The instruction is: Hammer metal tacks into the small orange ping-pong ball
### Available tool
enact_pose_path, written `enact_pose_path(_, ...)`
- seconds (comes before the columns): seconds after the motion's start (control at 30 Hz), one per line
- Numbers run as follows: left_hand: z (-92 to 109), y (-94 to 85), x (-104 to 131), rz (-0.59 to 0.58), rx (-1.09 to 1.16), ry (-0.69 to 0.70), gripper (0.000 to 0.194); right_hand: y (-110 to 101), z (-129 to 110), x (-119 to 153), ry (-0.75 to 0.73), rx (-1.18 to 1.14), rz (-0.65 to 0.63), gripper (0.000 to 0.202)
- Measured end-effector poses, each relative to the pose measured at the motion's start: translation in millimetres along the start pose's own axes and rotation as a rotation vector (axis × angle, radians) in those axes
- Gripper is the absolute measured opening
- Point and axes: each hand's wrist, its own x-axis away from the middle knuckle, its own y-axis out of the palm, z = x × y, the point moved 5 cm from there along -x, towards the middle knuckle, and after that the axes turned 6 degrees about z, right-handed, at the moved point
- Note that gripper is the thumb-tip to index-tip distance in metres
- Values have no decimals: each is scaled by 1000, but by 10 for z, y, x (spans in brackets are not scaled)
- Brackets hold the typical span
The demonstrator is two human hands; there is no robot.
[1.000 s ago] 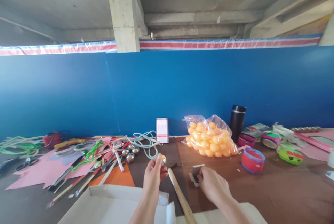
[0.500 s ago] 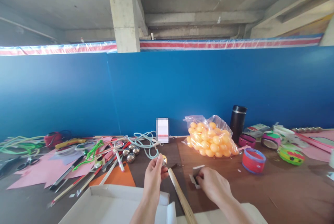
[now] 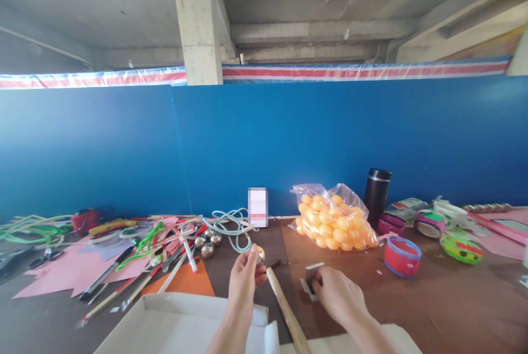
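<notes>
My left hand (image 3: 244, 277) is closed around a shiny metal ball (image 3: 261, 255), held between thumb and fingers; part of the ball is hidden. Several similar silver balls (image 3: 207, 249) lie to its left. My right hand (image 3: 340, 289) rests low at the table with its fingers pinched together. Under those fingertips is a small dark piece beside white scraps (image 3: 307, 286); whether the fingers grip it is hard to see. Between my hands lies a wooden stick (image 3: 284, 310), its tip near my left fingers.
A white box (image 3: 181, 324) stands at the front left. Behind are a bag of orange balls (image 3: 332, 222), a black flask (image 3: 378, 197) and a phone-like screen (image 3: 258, 208). Scissors (image 3: 45, 258), pink paper (image 3: 53, 277) and brushes cover the left; red-blue tape (image 3: 402, 256) sits at right.
The view has shifted very slightly. Both hands keep nearly the same place and grip, with the ball still in my left hand.
</notes>
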Motion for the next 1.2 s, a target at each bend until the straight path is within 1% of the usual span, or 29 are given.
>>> enact_pose_path(0.17,8,-2,1,-10,-9,-7,43,-32,-36,12,-11,-14,-26,20)
enact_pose_path(0.37,28,9,26,-60,-3,-26,43,-45,-29,23,12,-12,-26,17)
enact_pose_path(0.6,21,-4,27,15,-13,-14,45,-70,-48,33,-6,-14,-8,16)
enact_pose_path(0.67,23,-7,29,-2,-13,-13,45,-85,-58,34,-5,-12,1,16)
enact_pose_path(0.83,37,-5,38,-91,-26,-1,44,-91,-53,36,-13,-33,24,20)
enact_pose_path(1.0,19,2,5,-75,-38,-2,43,-55,-15,12,-19,-59,56,20)
enact_pose_path(1.07,11,11,-5,-75,-38,-1,44,-41,-22,-3,-20,-115,68,20)
enact_pose_path(1.1,7,14,-7,-75,-39,-2,44,-36,-37,-9,-26,-180,69,21)
enact_pose_path(1.2,-4,20,-1,-79,-18,-10,43,-9,-120,-10,-56,-498,6,24)
